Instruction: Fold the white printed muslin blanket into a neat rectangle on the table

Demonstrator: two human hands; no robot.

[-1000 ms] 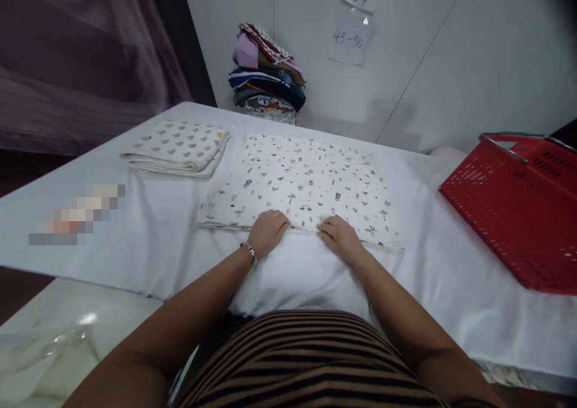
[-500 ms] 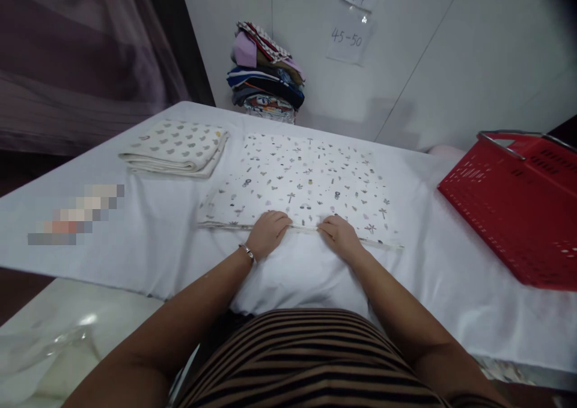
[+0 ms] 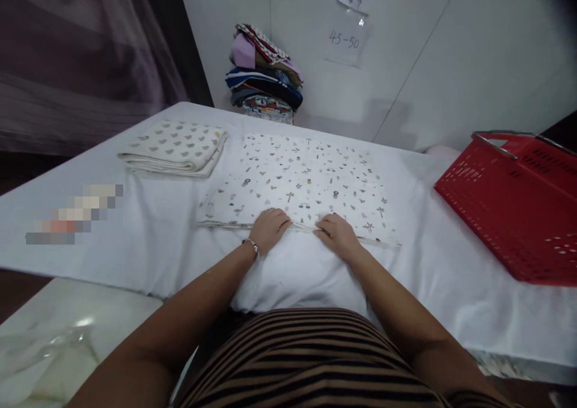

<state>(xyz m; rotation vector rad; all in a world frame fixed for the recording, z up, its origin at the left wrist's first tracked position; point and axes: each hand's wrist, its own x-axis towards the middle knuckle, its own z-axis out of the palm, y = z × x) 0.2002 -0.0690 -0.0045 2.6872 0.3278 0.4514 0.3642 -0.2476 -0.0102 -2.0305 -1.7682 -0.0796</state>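
Observation:
A white cloth (image 3: 297, 173) printed with small palm trees, rainbows and other figures lies folded in layers on the white-covered table (image 3: 166, 228). At the middle of its near edge, my left hand (image 3: 270, 229) has its fingers closed over the layers. Just to the right, my right hand (image 3: 339, 235) pinches the same edge between thumb and fingers. The fingertips of both hands are partly hidden by the hands themselves. Left of this cloth sits a second folded cloth (image 3: 174, 146), cream with a grey leaf-like print.
A red plastic basket (image 3: 509, 216) with metal handles stands at the right. Behind the table's far edge, a pile of folded fabrics (image 3: 265, 77) rests against the wall. Handwritten paper signs (image 3: 345, 38) hang there. A blurred-out item (image 3: 74, 216) lies at the left.
Both hands stay at the near edge of the printed cloth. The right hand's thumb sits slightly further from its fingers, and the layers between the hands look a little more parted. The view shifts slightly.

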